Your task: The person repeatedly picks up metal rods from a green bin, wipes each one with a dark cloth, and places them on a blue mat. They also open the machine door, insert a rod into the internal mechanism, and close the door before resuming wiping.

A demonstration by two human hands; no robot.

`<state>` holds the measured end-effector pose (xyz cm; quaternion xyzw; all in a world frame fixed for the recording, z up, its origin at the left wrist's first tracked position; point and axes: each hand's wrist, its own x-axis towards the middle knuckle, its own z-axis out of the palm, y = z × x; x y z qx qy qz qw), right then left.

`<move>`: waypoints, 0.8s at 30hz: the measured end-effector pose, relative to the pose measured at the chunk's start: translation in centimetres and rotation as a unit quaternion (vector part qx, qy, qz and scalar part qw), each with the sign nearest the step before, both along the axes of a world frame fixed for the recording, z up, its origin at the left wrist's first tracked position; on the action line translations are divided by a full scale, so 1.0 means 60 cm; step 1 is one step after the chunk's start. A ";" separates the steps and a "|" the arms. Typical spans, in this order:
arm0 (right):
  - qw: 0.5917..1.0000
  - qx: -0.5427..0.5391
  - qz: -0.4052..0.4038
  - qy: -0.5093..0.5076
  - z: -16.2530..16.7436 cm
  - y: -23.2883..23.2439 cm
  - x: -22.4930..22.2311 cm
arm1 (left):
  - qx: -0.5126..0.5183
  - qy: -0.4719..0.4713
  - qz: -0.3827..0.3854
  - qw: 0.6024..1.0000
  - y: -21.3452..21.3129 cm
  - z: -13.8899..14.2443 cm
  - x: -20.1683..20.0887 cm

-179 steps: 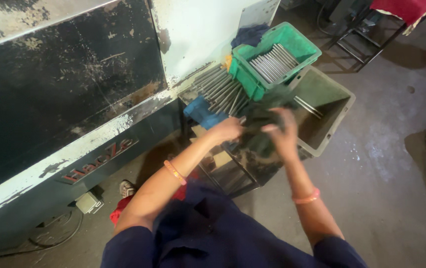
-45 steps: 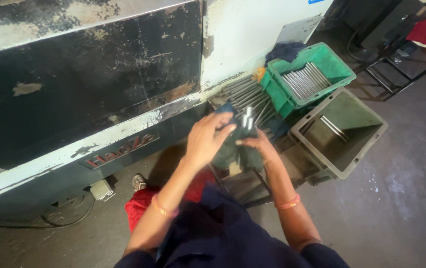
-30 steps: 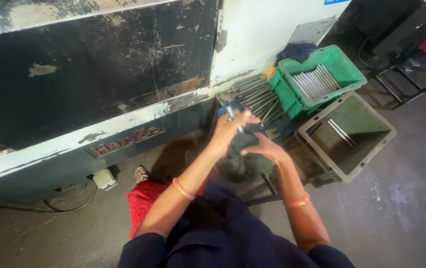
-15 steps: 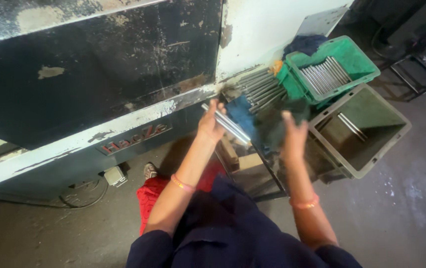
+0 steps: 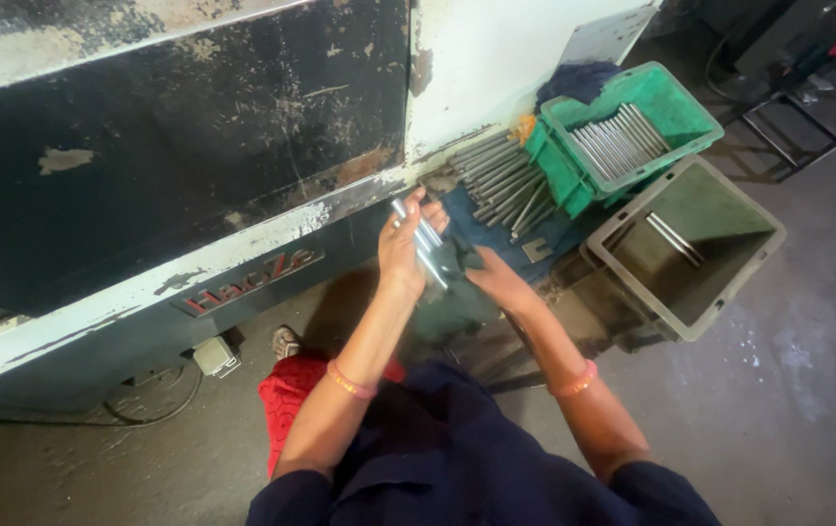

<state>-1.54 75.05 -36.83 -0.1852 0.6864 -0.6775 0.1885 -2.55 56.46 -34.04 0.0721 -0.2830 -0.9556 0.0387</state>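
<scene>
Fingers of left hand [image 5: 408,244] curled around a small bunch of metal rods [image 5: 423,244], looks like 2–3, exact count not readable. Rods tilted, upper ends sticking out above the fingertips, close to the machine's worn edge [image 5: 272,229]. Right hand [image 5: 496,278] just right of the left one, fingers closed on a dark rag [image 5: 457,263] against the lower part of the rods. 1 pink bangle on each wrist.

Left of the hands: big dark machine panel [image 5: 165,146], paint chipped; grey box with cable [image 5: 213,356] on the floor below it.

Right of the hands: loose pile of rods [image 5: 501,180] on a blue cloth, well over 10. Then 1 green crate [image 5: 632,131] with a neat row of rods, roughly a dozen. Then 1 grey bin [image 5: 696,244], 2 rods lying inside.
</scene>
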 end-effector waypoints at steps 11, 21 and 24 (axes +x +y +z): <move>0.943 -0.037 -0.322 -0.076 -0.064 0.084 0.048 | 0.209 -0.035 0.097 0.972 -0.045 -0.002 -0.061; 0.819 -0.408 -0.279 -0.292 -0.071 -0.002 0.023 | 0.142 0.014 -0.009 0.990 0.098 -0.138 0.046; 0.796 -0.469 -0.236 -0.303 -0.112 0.041 0.016 | 0.003 0.012 -0.084 0.996 0.111 -0.174 0.071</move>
